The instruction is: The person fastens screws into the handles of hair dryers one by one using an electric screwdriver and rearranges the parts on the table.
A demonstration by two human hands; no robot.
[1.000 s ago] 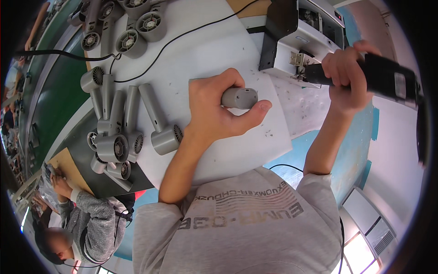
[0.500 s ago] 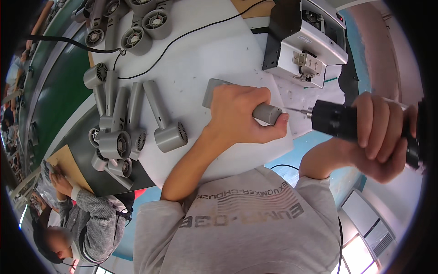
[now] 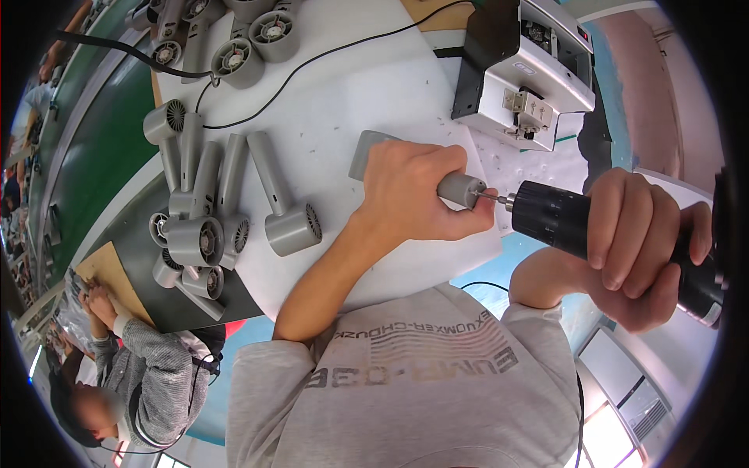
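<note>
My left hand point(image 3: 417, 187) is wrapped round the handle of a grey hair dryer point(image 3: 460, 189), whose head shows past my knuckles on the far side. The handle's end face points right. In my right hand point(image 3: 636, 242) is a black electric screwdriver point(image 3: 548, 218), held nearly level. Its thin bit reaches to the end face of the handle and appears to touch it, beside my left thumb. Whether a screw sits at the tip is too small to tell.
Several grey hair dryers point(image 3: 292, 230) lie in a group on the left, and more point(image 3: 238, 62) at the far left. A silver and black machine point(image 3: 519, 86) stands at the far right. A black cable point(image 3: 312, 58) crosses the white table point(image 3: 343, 93). Another person point(image 3: 160, 382) works at lower left.
The screwdriver has moved left, bringing its bit from just short of the handle's end up to it. My left hand and the hair dryer have shifted very slightly right.
</note>
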